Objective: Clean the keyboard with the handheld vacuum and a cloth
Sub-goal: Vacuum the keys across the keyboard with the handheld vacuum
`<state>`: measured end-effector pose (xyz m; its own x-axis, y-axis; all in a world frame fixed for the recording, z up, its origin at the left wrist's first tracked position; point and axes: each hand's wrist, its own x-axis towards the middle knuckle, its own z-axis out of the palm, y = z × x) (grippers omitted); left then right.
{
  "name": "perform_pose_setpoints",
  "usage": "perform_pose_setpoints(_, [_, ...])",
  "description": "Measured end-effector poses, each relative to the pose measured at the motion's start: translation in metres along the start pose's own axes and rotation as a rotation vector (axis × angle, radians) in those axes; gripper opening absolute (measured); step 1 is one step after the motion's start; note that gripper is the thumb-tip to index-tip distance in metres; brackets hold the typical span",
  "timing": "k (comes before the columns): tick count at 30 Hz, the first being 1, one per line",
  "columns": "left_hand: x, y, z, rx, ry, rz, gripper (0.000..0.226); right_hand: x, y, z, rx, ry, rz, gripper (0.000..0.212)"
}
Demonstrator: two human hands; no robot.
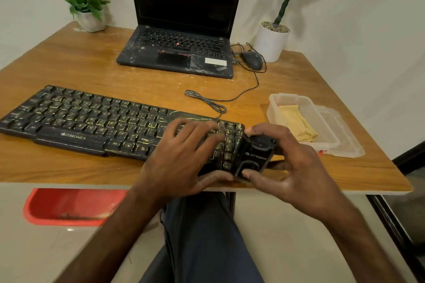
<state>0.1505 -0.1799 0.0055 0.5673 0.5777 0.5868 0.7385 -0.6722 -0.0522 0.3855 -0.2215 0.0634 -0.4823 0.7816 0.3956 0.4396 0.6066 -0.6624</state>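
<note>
- Lying across the near half of the surface, from 9 o'clock to 5 o'clock, the keyboard is pinned at its right end by the left hand. That hand's grip is spread apart, with the fingers laid on the number keys.
- The vacuum is clamped in the grip of the right hand, thumb and fingers curled round its black body. It is held at 5 o'clock, touching the keyboard's right end.
- The cloth is left folded in a clear box at 3 o'clock, so wiping is judged not yet begun.
- Both the vacuum and the keyboard's right end are placed close to the near edge of the surface. Either could be tipped off by a hard pull toward 6 o'clock.
- The keys beside the vacuum are covered by the left fingers, so dirt there may be missed unless that hand is shifted toward 9 o'clock.
- The cable, looped just behind the keyboard toward 12 o'clock, could be snagged if the back row is swept carelessly.
- Whether the vacuum is running cannot be told.
</note>
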Motion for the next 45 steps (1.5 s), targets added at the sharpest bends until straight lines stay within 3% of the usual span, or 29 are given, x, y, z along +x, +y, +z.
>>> perform_pose_setpoints(6, [-0.004,-0.001,0.000,-0.067,-0.088,-0.084,0.068,0.023,0.019,-0.008,-0.010,0.164,0.146,0.069])
perform_pose_setpoints(13, [-0.003,-0.002,-0.001,-0.149,-0.087,-0.146,0.049,-0.002,-0.001,-0.004,-0.011,-0.053,-0.010,0.071])
perform_pose_setpoints(19, [-0.002,-0.002,0.002,-0.156,-0.101,-0.197,0.039,0.022,0.015,-0.010,-0.110,0.072,0.074,0.070])
perform_pose_setpoints(26, [-0.001,0.000,0.003,-0.148,-0.071,-0.216,0.034,0.000,-0.002,-0.002,-0.001,-0.052,-0.012,0.070])
perform_pose_setpoints(33, [-0.001,0.000,0.002,-0.181,-0.098,-0.239,0.037,0.027,0.019,-0.013,-0.002,0.110,0.128,0.068])
perform_pose_setpoints(40, [-0.001,0.000,0.002,-0.162,-0.092,-0.239,0.035,-0.001,0.000,-0.005,0.010,-0.024,0.003,0.068])
perform_pose_setpoints(45, [-0.002,0.000,0.001,-0.167,-0.115,-0.236,0.036,0.016,0.014,-0.009,-0.140,0.078,0.050,0.071])
